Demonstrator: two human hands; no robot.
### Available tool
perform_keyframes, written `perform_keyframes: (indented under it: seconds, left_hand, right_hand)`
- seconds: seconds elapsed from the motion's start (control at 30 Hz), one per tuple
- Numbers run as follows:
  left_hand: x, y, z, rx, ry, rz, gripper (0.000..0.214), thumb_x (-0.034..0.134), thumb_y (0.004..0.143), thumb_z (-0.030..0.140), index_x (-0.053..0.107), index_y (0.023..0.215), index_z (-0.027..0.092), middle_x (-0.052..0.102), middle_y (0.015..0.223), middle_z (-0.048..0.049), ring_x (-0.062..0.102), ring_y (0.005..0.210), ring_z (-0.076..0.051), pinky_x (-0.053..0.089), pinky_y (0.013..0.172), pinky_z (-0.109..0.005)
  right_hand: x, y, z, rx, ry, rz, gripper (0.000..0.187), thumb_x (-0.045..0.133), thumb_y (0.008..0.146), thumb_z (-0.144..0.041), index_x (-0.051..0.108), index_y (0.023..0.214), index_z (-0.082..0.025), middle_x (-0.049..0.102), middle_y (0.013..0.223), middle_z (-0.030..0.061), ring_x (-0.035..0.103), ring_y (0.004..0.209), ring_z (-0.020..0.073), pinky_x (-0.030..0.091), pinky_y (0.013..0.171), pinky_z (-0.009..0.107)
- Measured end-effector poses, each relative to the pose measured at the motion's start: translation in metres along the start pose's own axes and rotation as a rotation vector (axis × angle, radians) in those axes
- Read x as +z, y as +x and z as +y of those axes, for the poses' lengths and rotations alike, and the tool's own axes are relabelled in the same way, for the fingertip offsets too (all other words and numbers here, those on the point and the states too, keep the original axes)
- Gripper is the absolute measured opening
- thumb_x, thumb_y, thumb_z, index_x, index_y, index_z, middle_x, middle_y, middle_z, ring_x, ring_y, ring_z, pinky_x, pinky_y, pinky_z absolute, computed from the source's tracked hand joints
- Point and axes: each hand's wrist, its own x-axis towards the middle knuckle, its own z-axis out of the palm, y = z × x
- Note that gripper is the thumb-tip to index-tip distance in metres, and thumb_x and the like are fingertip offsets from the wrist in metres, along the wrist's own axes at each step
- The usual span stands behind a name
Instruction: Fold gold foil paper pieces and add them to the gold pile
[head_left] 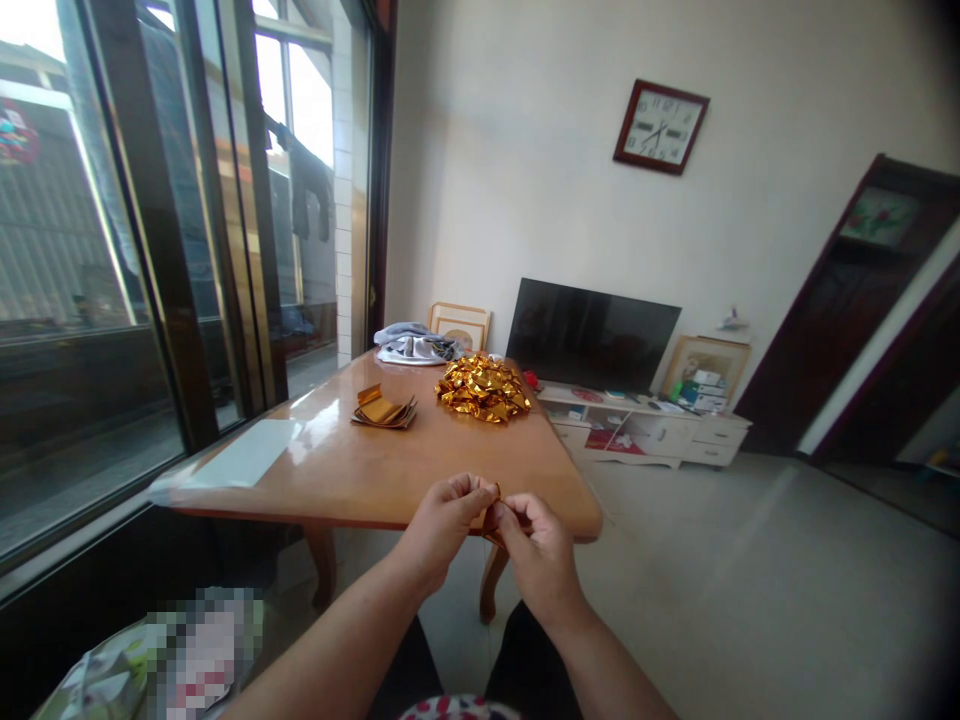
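Pinching one gold foil piece [490, 518], the left hand [444, 528] and right hand [541, 550] are at the near edge of the table [352, 480], toward its right corner; a foil pile [484, 388] lies by the right edge, a sheet stack [382, 410] to its left.

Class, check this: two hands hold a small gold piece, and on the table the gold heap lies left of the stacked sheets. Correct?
Wrong side: the head view shows the gold heap right of the stacked sheets on the table. The left hand and right hand do hold a small gold piece.
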Motion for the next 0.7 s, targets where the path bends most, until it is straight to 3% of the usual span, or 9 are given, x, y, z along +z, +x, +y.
perform_keyframes:
  seconds: [0.13,0.27,0.5,0.7]
  left_hand:
    - [-0.006,0.001,0.005,0.012,0.126,0.039,0.031,0.065,0.078,0.041,0.061,0.061,0.016,0.043,0.056,0.0033,0.037,0.055,-0.012,0.028,0.055,-0.025]
    - [-0.009,-0.001,0.012,0.041,0.229,0.031,0.022,0.061,0.079,0.033,0.068,0.067,0.016,0.047,0.059,0.0018,0.042,0.059,-0.014,0.030,0.057,-0.026]
    - [-0.006,-0.003,0.016,0.099,0.170,0.009,0.020,0.068,0.078,0.034,0.066,0.069,0.016,0.054,0.065,0.0006,0.047,0.064,-0.013,0.035,0.061,-0.023]
    - [-0.004,-0.005,0.012,-0.018,0.011,-0.181,0.028,0.077,0.074,0.038,0.064,0.080,0.014,0.057,0.072,-0.0002,0.050,0.064,-0.011,0.037,0.061,-0.023]
  right_hand:
    - [-0.001,0.002,0.003,0.204,0.288,-0.058,0.032,0.065,0.086,-0.050,0.065,0.085,-0.018,0.064,0.075,0.0008,0.056,0.068,0.0158,0.045,0.065,0.028]
    - [-0.003,0.003,0.002,0.314,0.489,-0.081,0.032,0.069,0.083,-0.049,0.062,0.083,-0.017,0.062,0.070,-0.0010,0.054,0.063,0.0134,0.044,0.062,0.026]
    - [-0.002,0.004,-0.002,0.347,0.530,-0.100,0.037,0.073,0.078,-0.053,0.062,0.083,-0.018,0.066,0.071,0.0027,0.059,0.062,0.0170,0.047,0.060,0.029]
    - [-0.002,0.003,-0.008,0.325,0.505,-0.120,0.039,0.072,0.078,-0.056,0.066,0.085,-0.018,0.068,0.073,0.0047,0.062,0.066,0.0200,0.049,0.059,0.030]
